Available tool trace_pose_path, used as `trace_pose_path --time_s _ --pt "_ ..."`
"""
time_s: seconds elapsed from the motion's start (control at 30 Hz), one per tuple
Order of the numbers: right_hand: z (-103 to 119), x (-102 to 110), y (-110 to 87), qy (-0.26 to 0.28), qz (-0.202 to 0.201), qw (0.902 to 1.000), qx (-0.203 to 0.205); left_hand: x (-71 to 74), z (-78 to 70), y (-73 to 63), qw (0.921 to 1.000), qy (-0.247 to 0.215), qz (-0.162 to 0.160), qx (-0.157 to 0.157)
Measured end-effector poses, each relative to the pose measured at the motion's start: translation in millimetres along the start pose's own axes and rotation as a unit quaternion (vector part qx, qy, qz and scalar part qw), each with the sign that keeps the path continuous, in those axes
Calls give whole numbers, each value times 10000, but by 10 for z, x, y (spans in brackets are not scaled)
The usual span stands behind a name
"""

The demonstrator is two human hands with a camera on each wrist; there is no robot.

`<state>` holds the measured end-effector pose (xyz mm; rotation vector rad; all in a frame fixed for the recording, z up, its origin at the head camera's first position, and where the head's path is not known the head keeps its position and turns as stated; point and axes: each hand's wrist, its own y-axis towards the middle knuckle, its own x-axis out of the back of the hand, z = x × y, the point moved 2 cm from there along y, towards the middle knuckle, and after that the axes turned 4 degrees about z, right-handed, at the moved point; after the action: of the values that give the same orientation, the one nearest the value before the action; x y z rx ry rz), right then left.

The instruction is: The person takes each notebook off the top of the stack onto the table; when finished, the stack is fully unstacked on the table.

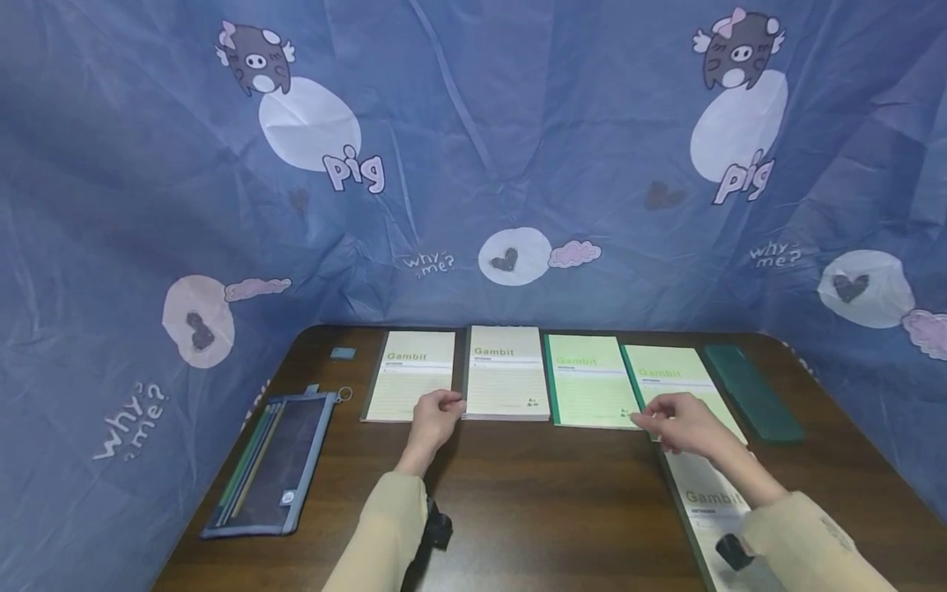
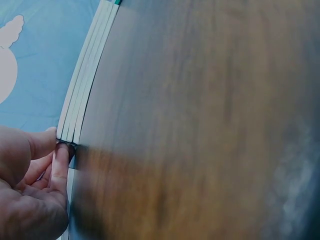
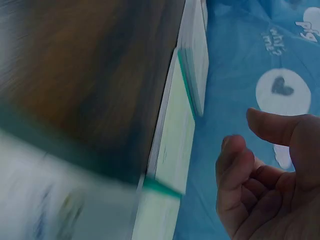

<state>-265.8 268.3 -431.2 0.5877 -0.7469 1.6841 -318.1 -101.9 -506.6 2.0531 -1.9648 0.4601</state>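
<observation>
My left hand (image 1: 435, 418) is at the near left corner of a cream Gambit notebook stack (image 1: 506, 378). In the left wrist view, the thumb and fingers of that hand (image 2: 35, 192) pinch the corner of the stacked notebooks (image 2: 85, 80), whose page edges show. Over the gap between two pale green notebooks, one in the middle (image 1: 590, 378) and one to its right (image 1: 669, 374), hovers my right hand (image 1: 688, 423). The right wrist view has its thumb and bent fingers (image 3: 265, 185) apart, with nothing between them.
Another cream notebook (image 1: 410, 374) lies at left, beside a small blue eraser-like block (image 1: 343, 353). A mesh zip pouch (image 1: 284, 460) holds pencils. A dark green case (image 1: 750, 395) lies far right. Under my right forearm is a further Gambit notebook (image 1: 710, 510). A blue curtain (image 1: 444, 164) hangs behind.
</observation>
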Motion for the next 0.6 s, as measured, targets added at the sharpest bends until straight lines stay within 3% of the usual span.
trace_pose_path --time_s 0.33,0.6 --pt "368 -522 696 767 112 9970 -77 -6 11 8 10000 16 54 20" --pt "500 -861 973 770 -235 9968 19 3 -13 -9 9999 23 55 85"
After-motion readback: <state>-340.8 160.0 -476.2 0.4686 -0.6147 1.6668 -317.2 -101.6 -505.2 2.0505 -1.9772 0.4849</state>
